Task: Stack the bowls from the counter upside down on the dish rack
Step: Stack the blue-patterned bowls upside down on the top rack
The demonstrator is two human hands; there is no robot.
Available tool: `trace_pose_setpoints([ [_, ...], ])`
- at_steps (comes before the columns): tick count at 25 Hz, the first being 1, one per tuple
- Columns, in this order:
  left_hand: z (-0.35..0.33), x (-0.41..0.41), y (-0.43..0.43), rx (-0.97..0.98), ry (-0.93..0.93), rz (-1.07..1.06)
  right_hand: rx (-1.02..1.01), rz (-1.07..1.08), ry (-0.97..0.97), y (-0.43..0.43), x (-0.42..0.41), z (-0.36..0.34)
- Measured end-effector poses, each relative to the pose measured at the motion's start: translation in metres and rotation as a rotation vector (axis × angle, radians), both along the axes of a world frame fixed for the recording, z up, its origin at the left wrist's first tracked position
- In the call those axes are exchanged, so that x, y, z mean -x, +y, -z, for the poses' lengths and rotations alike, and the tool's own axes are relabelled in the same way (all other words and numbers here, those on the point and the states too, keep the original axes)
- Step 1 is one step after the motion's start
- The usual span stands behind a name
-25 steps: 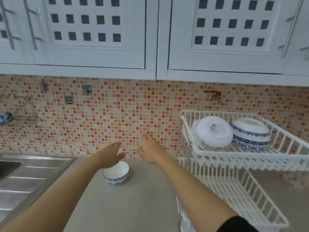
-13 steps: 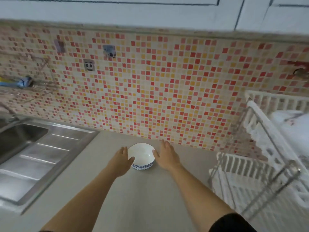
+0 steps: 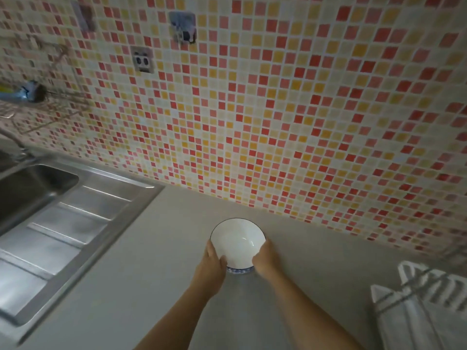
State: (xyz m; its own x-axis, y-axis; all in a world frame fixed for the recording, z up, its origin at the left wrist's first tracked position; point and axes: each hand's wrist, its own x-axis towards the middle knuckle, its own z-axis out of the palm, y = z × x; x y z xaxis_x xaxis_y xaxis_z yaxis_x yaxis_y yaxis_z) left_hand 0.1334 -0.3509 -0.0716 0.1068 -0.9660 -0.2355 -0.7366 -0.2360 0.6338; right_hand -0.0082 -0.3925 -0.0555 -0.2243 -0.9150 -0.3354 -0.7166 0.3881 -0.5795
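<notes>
white bowl (image 3: 237, 242), blue-patterned base, upright

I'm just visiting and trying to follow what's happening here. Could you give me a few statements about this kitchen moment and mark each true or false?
1. Both hands are on the bowl. True: the left hand and right hand grip opposite sides.
2. The bowl is upside down. False: its white inside faces up.
3. The sink lies to the bowl's right. False: it is to the left.
4. The dish rack shows at the lower right. True.
5. The bowl holds food. False: it is empty.
</notes>
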Motion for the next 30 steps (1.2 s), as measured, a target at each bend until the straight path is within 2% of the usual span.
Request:
trace_pose_setpoints([
  [4,-0.006,0.005,0.014,0.1,-0.061,-0.02,0.218,0.075,-0.078,0.025,-0.008,-0.01],
  [6,-0.023,0.001,0.024,0.223,-0.1,-0.003,0.356,0.075,-0.171,0.047,-0.011,-0.024],
  [8,-0.038,-0.008,0.037,0.483,-0.297,0.168,0.453,0.087,-0.249,0.069,-0.011,-0.05],
  [11,-0.064,-0.028,0.06,0.643,-0.625,0.388,0.592,0.072,-0.281,0.1,-0.005,-0.09],
  [13,-0.094,-0.037,0.087,0.797,-0.694,0.429,0.723,0.029,-0.279,0.132,0.003,-0.119],
  [15,-0.127,-0.039,0.117,0.95,-0.66,0.464,0.831,0.003,-0.32,0.167,0.008,-0.145],
  [17,-0.163,-0.029,0.154,1.053,-0.481,0.507,0.956,0.016,-0.375,0.2,0.01,-0.165],
  [19,-0.189,-0.017,0.181,1.15,-0.214,0.403,1.093,0.04,-0.427,0.232,0.013,-0.182],
  [21,-0.216,-0.004,0.206,1.25,-0.045,0.283,1.244,0.022,-0.476,0.264,0.021,-0.202],
  [23,-0.236,0.012,0.224,1.419,0.051,0.286,1.434,-0.026,-0.462,0.29,0.033,-0.223],
  [25,-0.262,0.032,0.246,1.481,0.304,0.292,1.595,-0.079,-0.392,0.311,0.049,-0.245],
  [27,-0.286,0.052,0.271,1.406,0.65,0.321,1.697,-0.113,-0.333,0.325,0.065,-0.263],
  [29,-0.313,0.075,0.291,1.22,0.982,0.309,1.775,-0.152,-0.304,0.338,0.089,-0.281],
  [30,-0.329,0.085,0.298,1.121,1.075,0.281,1.801,-0.168,-0.296,0.344,0.102,-0.292],
])
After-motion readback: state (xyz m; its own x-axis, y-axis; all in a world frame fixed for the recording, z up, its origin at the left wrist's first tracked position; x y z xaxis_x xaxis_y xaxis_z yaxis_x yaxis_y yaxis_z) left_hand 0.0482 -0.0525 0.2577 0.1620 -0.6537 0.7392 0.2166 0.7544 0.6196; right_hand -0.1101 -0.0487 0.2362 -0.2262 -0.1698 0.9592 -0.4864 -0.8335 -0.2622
